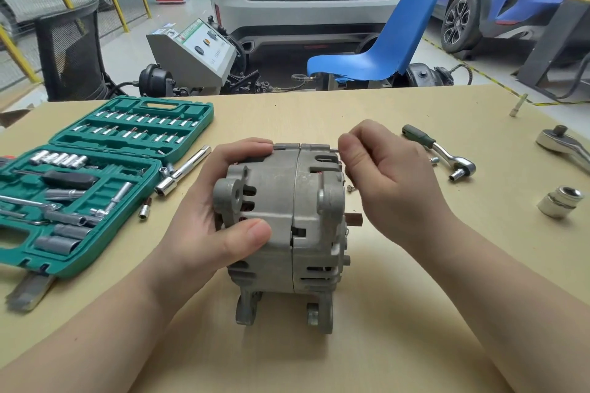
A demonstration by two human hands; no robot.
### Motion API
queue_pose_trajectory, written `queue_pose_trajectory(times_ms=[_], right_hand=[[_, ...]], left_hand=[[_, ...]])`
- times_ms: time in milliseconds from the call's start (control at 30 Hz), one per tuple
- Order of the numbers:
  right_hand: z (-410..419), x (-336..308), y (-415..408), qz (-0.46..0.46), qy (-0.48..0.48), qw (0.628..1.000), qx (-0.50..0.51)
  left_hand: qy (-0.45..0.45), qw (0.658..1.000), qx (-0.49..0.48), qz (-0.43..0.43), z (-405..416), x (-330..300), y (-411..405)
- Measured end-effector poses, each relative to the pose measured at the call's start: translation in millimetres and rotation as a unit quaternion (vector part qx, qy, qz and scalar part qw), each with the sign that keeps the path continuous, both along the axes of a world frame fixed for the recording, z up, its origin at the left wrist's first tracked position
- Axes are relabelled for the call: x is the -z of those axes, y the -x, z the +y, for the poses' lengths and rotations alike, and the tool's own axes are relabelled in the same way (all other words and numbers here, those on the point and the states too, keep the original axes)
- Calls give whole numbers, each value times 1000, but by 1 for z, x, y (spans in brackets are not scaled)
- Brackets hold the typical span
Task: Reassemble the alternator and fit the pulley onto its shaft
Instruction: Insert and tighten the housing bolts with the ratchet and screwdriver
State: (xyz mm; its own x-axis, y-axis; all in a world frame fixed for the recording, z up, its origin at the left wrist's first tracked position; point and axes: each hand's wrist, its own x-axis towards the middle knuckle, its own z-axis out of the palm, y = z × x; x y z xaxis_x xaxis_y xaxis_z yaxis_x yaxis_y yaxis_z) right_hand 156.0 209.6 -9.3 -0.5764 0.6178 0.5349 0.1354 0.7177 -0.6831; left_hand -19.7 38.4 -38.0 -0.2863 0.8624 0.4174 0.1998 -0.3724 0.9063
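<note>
A grey alternator [297, 226] stands on its mounting lugs in the middle of the tan table, its two housing halves joined. My left hand [210, 217] grips its left half, fingers over the top and thumb on the front. My right hand [383, 169] pinches a thin through bolt [333, 150] that sticks out of a boss at the top right of the housing. A short rusty shaft end [354, 219] pokes out on the right side. A small screw [351, 189] lies on the table behind the housing. I see no pulley that I can identify.
An open green socket set [95, 175] lies at the left with an extension bar [183, 171] and loose sockets beside it. A ratchet [439, 150] lies right of my hand, a larger ratchet [562, 145] and a big socket [560, 206] farther right. A blue chair [383, 41] stands beyond the table.
</note>
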Motion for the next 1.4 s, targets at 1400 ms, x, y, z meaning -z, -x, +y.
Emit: queue_pose_trajectory(times_ms=[1400], right_hand=[[-7, 29, -24, -4, 366, 875, -318]], left_hand=[[-14, 995, -88, -35, -7, -10, -31]])
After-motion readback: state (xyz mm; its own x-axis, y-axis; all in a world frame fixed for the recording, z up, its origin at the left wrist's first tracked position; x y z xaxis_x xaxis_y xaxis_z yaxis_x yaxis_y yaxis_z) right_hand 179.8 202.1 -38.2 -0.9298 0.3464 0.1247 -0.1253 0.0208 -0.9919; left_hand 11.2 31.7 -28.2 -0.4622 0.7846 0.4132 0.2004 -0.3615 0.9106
